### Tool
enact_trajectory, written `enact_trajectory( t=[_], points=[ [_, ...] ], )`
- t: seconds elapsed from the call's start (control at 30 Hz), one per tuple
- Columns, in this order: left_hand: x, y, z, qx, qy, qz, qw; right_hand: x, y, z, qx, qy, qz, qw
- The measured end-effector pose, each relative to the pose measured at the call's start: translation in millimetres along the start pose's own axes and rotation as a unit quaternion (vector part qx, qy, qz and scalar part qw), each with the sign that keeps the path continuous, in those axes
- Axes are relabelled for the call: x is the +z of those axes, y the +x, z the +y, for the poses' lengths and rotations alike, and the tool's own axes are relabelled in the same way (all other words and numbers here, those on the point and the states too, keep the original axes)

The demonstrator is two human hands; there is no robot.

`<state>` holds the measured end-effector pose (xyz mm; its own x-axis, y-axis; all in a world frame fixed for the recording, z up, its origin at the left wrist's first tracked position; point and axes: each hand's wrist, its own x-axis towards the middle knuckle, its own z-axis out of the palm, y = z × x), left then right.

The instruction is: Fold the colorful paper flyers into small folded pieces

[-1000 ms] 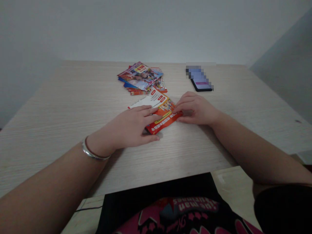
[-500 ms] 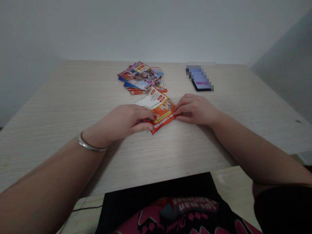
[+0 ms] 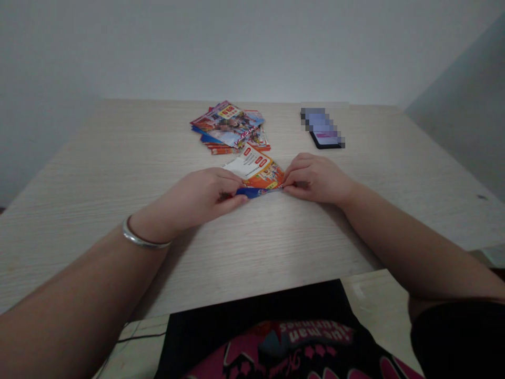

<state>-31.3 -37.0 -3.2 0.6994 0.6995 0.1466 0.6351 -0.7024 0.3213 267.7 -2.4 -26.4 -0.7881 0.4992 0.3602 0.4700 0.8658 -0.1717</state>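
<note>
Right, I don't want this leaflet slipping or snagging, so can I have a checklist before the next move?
1. Left hand gripping leaflet: ok, at its near left side.
2. Right hand gripping leaflet: ok, at its right corner.
3. Near edge flat: not ok, turned up, blue showing.
4. Far corner clear of stack: cannot tell.
5. Phone clear of both hands: ok.

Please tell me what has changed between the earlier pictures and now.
The left hand, first spread over the leaflet, now pinches its left end. The leaflet's near edge has folded up and away from the person, showing blue. The right hand stays at the right corner; the colourful stack and phone stayed put.
</note>
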Motion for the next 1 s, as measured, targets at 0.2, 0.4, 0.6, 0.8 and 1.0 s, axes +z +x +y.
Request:
enact_trajectory(
  t=[0.2, 0.4, 0.6, 0.8, 1.0],
  points=[
    [11.5, 2.9, -10.0, -0.054, -0.054, 0.026, 0.997, 2.0, 1.6, -1.8, 0.047, 0.027, -0.018, 0.998],
    [19.1, 2.4, -14.5, -0.128, -0.052, 0.038, 0.990, 4.5, 6.7, -6.5, 0.078, -0.015, -0.033, 0.996],
    [22.9, 2.4, -15.4, -0.132, -0.043, 0.088, 0.987, 13.0, 11.3, -12.4, 0.120, -0.021, -0.006, 0.993],
    [22.6, 2.5, -12.0, -0.111, -0.002, 0.088, 0.990, 16.1, 13.2, -17.0, 0.024, -0.019, 0.022, 0.999],
    [20.9, 0.1, -5.2, -0.123, 0.026, 0.111, 0.986, 21.6, 13.1, -13.9, 0.012, -0.056, -0.001, 0.998]
  ],
)
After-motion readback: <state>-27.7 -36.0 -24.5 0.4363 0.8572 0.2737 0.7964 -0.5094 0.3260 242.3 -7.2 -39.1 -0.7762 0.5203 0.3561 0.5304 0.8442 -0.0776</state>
